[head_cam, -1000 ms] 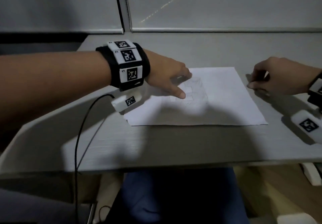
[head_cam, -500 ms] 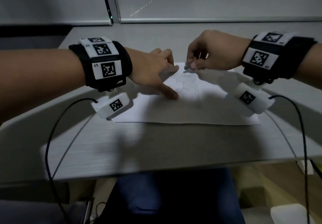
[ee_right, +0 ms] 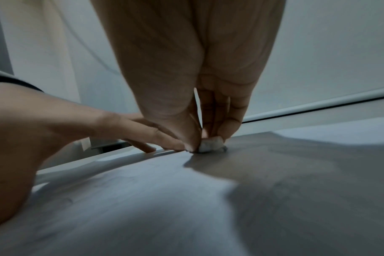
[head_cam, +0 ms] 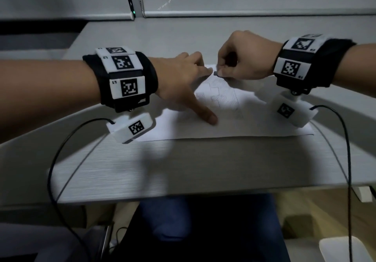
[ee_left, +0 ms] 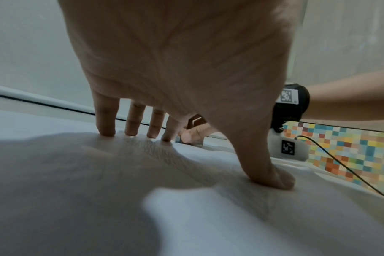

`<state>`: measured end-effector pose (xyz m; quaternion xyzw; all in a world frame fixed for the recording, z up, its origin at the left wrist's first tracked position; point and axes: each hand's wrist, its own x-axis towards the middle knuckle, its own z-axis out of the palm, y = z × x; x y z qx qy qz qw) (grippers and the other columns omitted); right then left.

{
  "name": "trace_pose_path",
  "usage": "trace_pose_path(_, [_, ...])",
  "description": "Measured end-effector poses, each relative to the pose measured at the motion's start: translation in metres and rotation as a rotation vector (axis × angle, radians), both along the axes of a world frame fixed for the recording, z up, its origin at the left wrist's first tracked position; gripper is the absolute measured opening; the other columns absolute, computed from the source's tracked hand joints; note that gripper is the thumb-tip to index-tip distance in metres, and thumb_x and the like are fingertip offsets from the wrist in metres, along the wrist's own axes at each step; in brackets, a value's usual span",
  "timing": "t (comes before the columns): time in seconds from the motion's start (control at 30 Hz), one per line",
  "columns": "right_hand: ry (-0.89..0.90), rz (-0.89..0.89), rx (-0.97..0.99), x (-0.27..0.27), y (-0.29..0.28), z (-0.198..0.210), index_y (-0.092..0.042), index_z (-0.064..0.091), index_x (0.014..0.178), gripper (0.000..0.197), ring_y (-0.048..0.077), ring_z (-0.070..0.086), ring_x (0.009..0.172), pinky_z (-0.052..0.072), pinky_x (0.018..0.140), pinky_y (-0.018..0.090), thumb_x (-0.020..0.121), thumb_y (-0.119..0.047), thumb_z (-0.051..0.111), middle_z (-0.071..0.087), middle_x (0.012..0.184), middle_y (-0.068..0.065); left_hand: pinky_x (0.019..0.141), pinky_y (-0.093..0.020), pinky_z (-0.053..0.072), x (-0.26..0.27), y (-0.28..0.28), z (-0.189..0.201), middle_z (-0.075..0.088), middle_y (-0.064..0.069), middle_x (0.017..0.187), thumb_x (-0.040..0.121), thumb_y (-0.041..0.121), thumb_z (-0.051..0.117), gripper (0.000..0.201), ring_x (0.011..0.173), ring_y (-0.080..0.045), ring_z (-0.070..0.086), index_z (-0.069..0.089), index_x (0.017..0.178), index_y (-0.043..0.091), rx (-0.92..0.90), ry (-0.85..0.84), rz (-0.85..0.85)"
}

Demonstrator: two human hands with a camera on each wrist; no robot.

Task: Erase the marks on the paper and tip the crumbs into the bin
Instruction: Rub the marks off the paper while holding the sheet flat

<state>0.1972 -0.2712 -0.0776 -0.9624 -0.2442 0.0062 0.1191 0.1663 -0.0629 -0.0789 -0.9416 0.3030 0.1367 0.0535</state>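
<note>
Left hand (head_cam: 184, 82) at nine o'clock of the scene, spread flat on the paper (head_cam: 254, 119): fingers straight, four fingertips (ee_left: 107, 131) pressing near the sheet's far edge, thumb splayed toward six o'clock and pinning the sheet, grip holding nothing. Black band with white coded tags around that wrist, white coded block hanging under it, black cable trailing off the table (head_cam: 183, 166) edge.

Faint pencil marks (head_cam: 221, 96) at the sheet's centre, between the thumb and the right hand.

At twelve o'clock of the sheet, near its far edge, small white eraser (ee_right: 209, 146), touching the paper just beside the left index fingertip.

Right hand (head_cam: 247, 58) at two o'clock, grip closed around that eraser, thumb on one side, curled fingers on the other. Same tagged band and hanging block at this wrist, cable running down toward five o'clock.
</note>
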Motion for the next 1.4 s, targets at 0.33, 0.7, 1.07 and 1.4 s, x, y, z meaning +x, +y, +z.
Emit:
trace_pose_path(0.33, [0.021, 0.116, -0.002, -0.022, 0.007, -0.001, -0.011, 0.08, 0.078, 0.013, 0.015, 0.072, 0.069, 0.058, 0.067, 0.031, 0.089, -0.017, 0.078, 0.078, 0.074, 0.005, 0.1, -0.049, 0.048, -0.005, -0.003, 0.003, 0.041, 0.008, 0.121, 0.044, 0.111, 0.056, 0.125, 0.116, -0.023, 0.043, 0.045, 0.146, 0.038, 0.031, 0.011, 0.029])
trace_pose_path(0.7, [-0.024, 0.0, 0.005, -0.01, 0.009, 0.005, -0.012, 0.081, 0.072, 0.014, 0.008, 0.069, 0.06, 0.064, 0.069, 0.036, 0.085, -0.017, 0.077, 0.076, 0.066, -0.003, 0.099, -0.052, 0.05, -0.007, -0.003, 0.007, 0.039, 0.012, 0.122, 0.04, 0.114, 0.052, 0.141, 0.117, -0.018, 0.042, 0.032, 0.158, 0.04, 0.059, 0.007, 0.038])
trace_pose_path(1.07, [-0.031, 0.01, 0.033, -0.014, 0.013, 0.004, -0.011, 0.082, 0.074, 0.013, 0.016, 0.073, 0.064, 0.065, 0.069, 0.038, 0.085, -0.017, 0.079, 0.077, 0.068, 0.002, 0.105, -0.054, 0.048, -0.005, -0.005, 0.007, 0.037, 0.012, 0.121, 0.036, 0.114, 0.053, 0.146, 0.119, -0.019, 0.042, 0.03, 0.159, 0.041, 0.068, 0.013, 0.045])
trace_pose_path(1.4, [0.015, 0.087, 0.051, -0.041, 0.018, -0.002, -0.009, 0.083, 0.077, 0.01, 0.016, 0.071, 0.063, 0.058, 0.063, 0.029, 0.085, -0.013, 0.077, 0.078, 0.07, 0.004, 0.104, -0.054, 0.048, -0.008, -0.003, 0.006, 0.036, 0.011, 0.116, 0.038, 0.114, 0.054, 0.132, 0.116, -0.019, 0.041, 0.038, 0.147, 0.041, 0.064, 0.016, 0.049])
